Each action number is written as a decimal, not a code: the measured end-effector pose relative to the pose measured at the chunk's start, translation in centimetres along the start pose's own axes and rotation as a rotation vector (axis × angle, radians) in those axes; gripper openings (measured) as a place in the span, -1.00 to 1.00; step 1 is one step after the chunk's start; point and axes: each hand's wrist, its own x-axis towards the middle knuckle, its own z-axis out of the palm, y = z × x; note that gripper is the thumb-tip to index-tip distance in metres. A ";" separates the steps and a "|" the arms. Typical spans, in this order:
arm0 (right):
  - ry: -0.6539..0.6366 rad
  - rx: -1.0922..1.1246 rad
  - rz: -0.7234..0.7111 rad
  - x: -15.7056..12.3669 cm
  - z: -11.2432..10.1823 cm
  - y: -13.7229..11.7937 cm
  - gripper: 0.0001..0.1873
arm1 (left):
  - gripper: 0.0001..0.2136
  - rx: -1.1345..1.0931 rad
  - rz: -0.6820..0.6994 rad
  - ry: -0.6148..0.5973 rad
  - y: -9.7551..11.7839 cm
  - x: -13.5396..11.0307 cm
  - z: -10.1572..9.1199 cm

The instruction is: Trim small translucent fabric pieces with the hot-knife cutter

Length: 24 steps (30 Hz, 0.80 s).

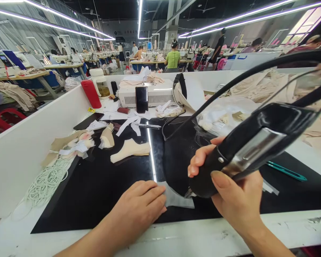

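Observation:
My right hand (238, 200) is wrapped around a black corded handheld tool (237, 153) with a silver metal plate along its side. The tool's small pointed metal tip is beside the curved edge of a thin grey piece of material (178, 197); I cannot tell whether they touch. The grey piece lies on a black work mat (96, 200). My left hand (140, 203) rests flat on the grey piece's left end, fingers lying together and covering that part. Past the hands, a cream shaped foam or fabric piece (130, 149) lies on the mat.
Pale green cord (46, 184) and fabric scraps (69, 144) lie left. A pen (149, 126), phone (141, 100) and white vented box (128, 92) stand farther back. Teal tweezers (286, 170) lie right. The tool's black cable (216, 94) arches overhead. White walls edge the table.

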 end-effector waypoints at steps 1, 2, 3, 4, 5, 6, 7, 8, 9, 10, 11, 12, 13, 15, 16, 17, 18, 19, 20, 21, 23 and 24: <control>0.006 -0.005 -0.007 -0.1 -0.2 -0.3 -0.55 | -0.78 -0.001 0.013 0.001 0.0 0.0 0.0; 0.015 -0.012 -0.012 -0.3 -0.4 -0.5 -0.56 | -0.78 -0.005 0.023 -0.003 0.0 0.1 -0.1; 0.027 -0.019 -0.015 -0.4 -0.6 -0.7 -0.56 | -0.79 -0.014 0.029 -0.008 0.0 0.1 -0.1; 0.038 -0.028 -0.018 -0.5 -0.8 -0.9 -0.57 | -0.79 -0.027 0.028 -0.017 0.0 0.2 -0.2; 0.048 -0.036 -0.020 -0.5 -0.9 -0.9 -0.57 | -0.79 -0.043 0.024 -0.028 0.0 0.4 -0.3; 0.055 -0.043 -0.024 -0.6 -1.1 -1.0 -0.57 | -0.79 -0.061 0.019 -0.041 0.1 0.7 -0.3; 0.062 -0.049 -0.027 -0.6 -1.2 -1.0 -0.57 | -0.79 -0.079 0.013 -0.052 0.2 1.0 -0.3; 0.070 -0.052 -0.027 -0.6 -1.2 -1.0 -0.57 | -0.78 -0.097 0.007 -0.068 0.3 1.3 -0.2; 0.076 -0.052 -0.029 -0.6 -1.3 -0.9 -0.57 | -0.78 -0.117 0.002 -0.083 0.5 1.8 -0.1; 0.081 -0.050 -0.031 -0.6 -1.3 -0.9 -0.58 | -0.77 -0.140 -0.004 -0.098 0.6 2.2 0.2; 0.089 -0.048 -0.033 -0.6 -1.3 -0.9 -0.58 | -0.75 -0.163 -0.015 -0.109 0.8 2.7 0.4; 0.096 -0.046 -0.034 -0.5 -1.3 -0.8 -0.58 | -0.72 -0.188 -0.029 -0.117 1.0 3.1 0.8; 0.100 -0.043 -0.035 -0.5 -1.3 -0.8 -0.57 | -0.70 -0.213 -0.047 -0.127 1.1 3.5 1.2; 0.105 -0.036 -0.042 -0.6 -1.4 -0.8 -0.56 | -0.70 -0.256 -0.087 -0.141 1.4 4.2 2.0; 0.105 -0.029 -0.046 -0.6 -1.4 -0.8 -0.56 | -0.72 -0.269 -0.104 -0.146 1.5 4.4 2.3; 0.103 -0.021 -0.051 -0.6 -1.5 -0.8 -0.55 | -0.75 -0.280 -0.114 -0.145 1.6 4.5 2.6; 0.102 -0.011 -0.057 -0.7 -1.5 -0.8 -0.55 | -0.78 -0.287 -0.119 -0.138 1.7 4.6 2.8; 0.100 -0.003 -0.062 -0.7 -1.6 -0.8 -0.54 | -0.82 -0.292 -0.118 -0.124 1.8 4.6 2.9; 0.100 0.005 -0.065 -0.7 -1.6 -0.8 -0.54 | -0.85 -0.298 -0.112 -0.109 1.8 4.6 3.0; 0.102 0.012 -0.065 -0.7 -1.6 -0.9 -0.54 | -0.88 -0.303 -0.105 -0.095 1.8 4.6 3.0; 0.109 0.020 -0.063 -0.8 -1.5 -0.9 -0.54 | -0.91 -0.313 -0.093 -0.073 1.9 4.5 3.0; 0.114 0.019 -0.059 -0.9 -1.4 -0.8 -0.54 | -0.92 -0.314 -0.090 -0.064 1.9 4.5 3.0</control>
